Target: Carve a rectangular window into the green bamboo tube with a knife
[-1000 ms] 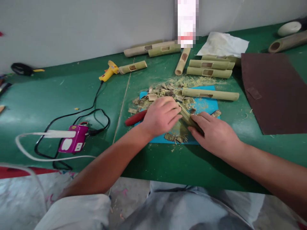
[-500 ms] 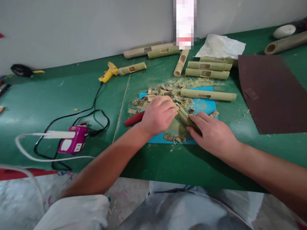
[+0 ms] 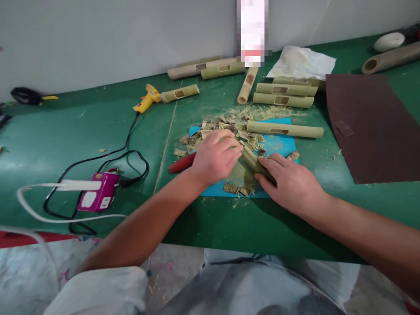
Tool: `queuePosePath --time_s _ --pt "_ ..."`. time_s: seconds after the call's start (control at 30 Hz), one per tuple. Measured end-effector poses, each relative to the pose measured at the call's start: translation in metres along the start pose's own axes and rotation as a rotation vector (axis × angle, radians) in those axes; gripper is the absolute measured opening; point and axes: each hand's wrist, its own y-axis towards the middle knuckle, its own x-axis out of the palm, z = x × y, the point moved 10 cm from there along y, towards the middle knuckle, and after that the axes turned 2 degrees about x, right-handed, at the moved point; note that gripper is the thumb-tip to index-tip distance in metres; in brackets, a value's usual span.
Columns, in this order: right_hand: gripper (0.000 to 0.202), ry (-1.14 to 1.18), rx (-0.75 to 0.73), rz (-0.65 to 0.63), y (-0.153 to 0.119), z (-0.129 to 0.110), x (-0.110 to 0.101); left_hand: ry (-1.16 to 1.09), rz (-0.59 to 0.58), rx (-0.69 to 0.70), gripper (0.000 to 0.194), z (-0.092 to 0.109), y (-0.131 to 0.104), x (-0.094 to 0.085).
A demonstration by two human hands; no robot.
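Note:
A pale green bamboo tube (image 3: 250, 158) lies slanted between my two hands, over the blue sheet (image 3: 216, 188). At its far left end, my left hand (image 3: 217, 156) is closed, fingertips against the tube; the underside of the grip is hidden. My right hand (image 3: 292, 179) is closed around the near right end, thumb below and fingers on top. A red handle (image 3: 182, 163) sticks out to the left from behind my left hand, and its other end is out of sight. Around the hands lie bamboo chips (image 3: 231, 188) and shavings. Beyond them rests another tube with a cut window (image 3: 285, 130).
Several windowed bamboo tubes (image 3: 282, 100) lie toward the wall, some under white paper (image 3: 300, 63). A yellow glue gun (image 3: 147, 99) trails its black cord to a purple power socket (image 3: 100, 190) at left. A dark brown sheet (image 3: 370, 127) lies at right on the green table (image 3: 210, 218).
Both hands keep practically the same hold on the bamboo tube. Only a slight shift of the whole view shows.

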Motion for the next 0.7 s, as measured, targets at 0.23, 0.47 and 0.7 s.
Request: queuePosePath --time_s 0.23,0.47,0.7 --pt "0.031 0.006 -0.011 0.033 -0.001 0.001 -0.001 0.013 0.061 0.029 0.018 0.001 0.001 -0.006" --pt "0.030 0.014 -0.008 0.035 0.000 0.000 -0.002 -0.048 0.079 0.004 0.020 -0.003 0.002 -0.009" --pt "0.029 0.035 -0.007 0.027 0.000 0.001 -0.003 -0.107 0.067 -0.006 0.016 -0.006 -0.001 -0.010"
